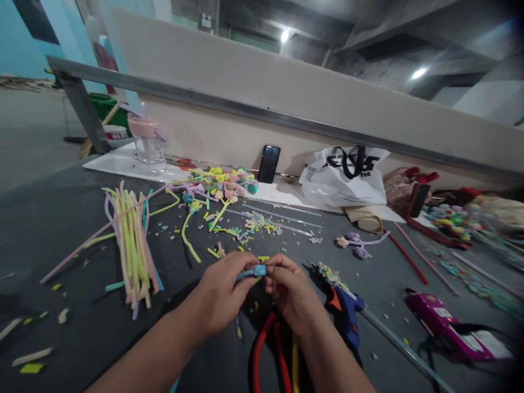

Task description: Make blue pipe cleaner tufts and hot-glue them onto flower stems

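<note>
My left hand (219, 289) pinches a light blue chenille stem (245, 274) between thumb and fingers. The stem has a short, thicker blue bit (260, 270) at its end, and my right hand (290, 289) closes its fingertips on that bit. The two hands almost meet above the dark table. Below my right hand, red stems (262, 349) and a yellow stem (295, 363) lie partly covered by the forearm. A blue glue gun (349, 314) with a clear glue stick in its rear rests right of that hand, its nozzle crusted with coloured scraps.
Left lies a bundle of pastel stems (133, 245). Behind are fuzzy flowers (229, 185), scattered clippings (262, 224) and clear glue sticks (282, 221). A phone (269, 164), a white bag (344, 177) and a clear bottle (149, 150) line the back. A purple device (446, 322) sits right.
</note>
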Demonstrator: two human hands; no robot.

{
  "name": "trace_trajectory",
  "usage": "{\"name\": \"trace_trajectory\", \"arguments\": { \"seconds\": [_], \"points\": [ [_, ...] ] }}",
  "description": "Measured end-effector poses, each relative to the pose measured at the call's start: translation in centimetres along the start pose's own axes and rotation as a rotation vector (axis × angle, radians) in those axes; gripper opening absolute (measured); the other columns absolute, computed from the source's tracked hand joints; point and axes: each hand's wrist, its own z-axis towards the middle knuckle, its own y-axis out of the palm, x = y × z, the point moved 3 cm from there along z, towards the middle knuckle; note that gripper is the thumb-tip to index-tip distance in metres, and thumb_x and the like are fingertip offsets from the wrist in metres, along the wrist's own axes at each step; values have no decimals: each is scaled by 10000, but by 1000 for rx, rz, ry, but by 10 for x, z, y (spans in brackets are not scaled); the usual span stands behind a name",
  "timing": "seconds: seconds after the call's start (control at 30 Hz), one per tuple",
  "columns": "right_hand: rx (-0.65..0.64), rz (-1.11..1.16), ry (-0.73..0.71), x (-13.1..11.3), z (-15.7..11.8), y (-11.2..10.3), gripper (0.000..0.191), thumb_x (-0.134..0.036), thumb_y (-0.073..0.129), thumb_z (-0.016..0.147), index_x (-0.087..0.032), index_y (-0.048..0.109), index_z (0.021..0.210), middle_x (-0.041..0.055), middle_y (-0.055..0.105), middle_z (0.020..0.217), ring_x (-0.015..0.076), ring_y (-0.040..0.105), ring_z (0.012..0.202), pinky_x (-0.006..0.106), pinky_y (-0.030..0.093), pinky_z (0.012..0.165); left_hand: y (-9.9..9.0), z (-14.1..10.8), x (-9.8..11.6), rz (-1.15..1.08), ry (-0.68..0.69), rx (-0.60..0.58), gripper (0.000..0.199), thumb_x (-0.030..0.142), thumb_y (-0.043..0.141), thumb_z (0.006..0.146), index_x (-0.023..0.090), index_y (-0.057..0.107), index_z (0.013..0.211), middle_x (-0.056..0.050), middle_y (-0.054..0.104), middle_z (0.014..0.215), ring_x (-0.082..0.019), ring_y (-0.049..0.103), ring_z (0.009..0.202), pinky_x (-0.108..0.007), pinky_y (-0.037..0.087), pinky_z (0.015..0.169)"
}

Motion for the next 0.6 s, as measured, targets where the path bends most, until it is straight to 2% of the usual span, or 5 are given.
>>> {"name": "trace_trajectory", "arguments": {
  "seconds": [0.13, 0.23, 0.6],
  "points": [
    [-30, 18, 57, 1, 0, 0, 91, -144, 708, 618, -149, 623, 649, -41, 577, 501, 42, 497, 422, 129, 425, 439, -1, -1, 3, 104, 129, -18, 168, 138, 433, 848, 197, 555, 947, -40, 610, 917, -153, 561, 886, -273, 434, 803],
    [-41, 19, 79, 2, -1, 1, 86, -150, 708, 620, -147, 627, 648, -39, 571, 489, 41, 489, 417, 128, 423, 437, 0, -1, 5, 148, 177, -49, 172, 145, 396, 870, 192, 557, 903, -43, 604, 885, -155, 553, 852, -279, 438, 788],
    [-47, 16, 102, 4, 0, 2, 104, -145, 716, 600, -147, 620, 640, -36, 577, 480, 47, 490, 406, 134, 414, 421, 3, -5, 0, 181, 182, -40, 208, 151, 336, 891, 188, 531, 829, -33, 561, 806, -149, 524, 767, -273, 423, 725]
  ]
}}
